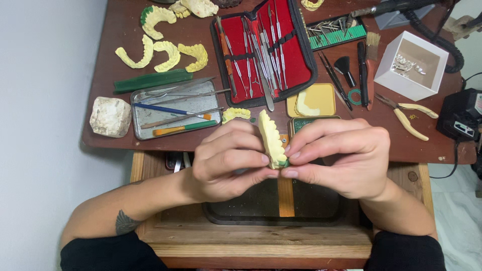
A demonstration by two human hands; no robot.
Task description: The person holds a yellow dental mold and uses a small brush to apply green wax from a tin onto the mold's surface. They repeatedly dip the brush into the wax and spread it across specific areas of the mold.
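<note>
Both my hands hold one yellow plaster dental cast (270, 137) upright, above a dark tray (226, 213) set in a wooden drawer. My left hand (227, 160) grips its left side with the thumb under it. My right hand (341, 156) pinches its lower edge, where a small bit of green wax (283, 163) shows at the fingertips. The cast's toothed edge points up and away from me.
On the brown table lie several more yellow casts (160, 52), a red case of metal instruments (263, 50), a metal tray with tools (175, 113), a green wax bar (153, 80), a white plaster block (110, 116), pliers (407, 116), brushes (369, 55) and a white box (412, 65).
</note>
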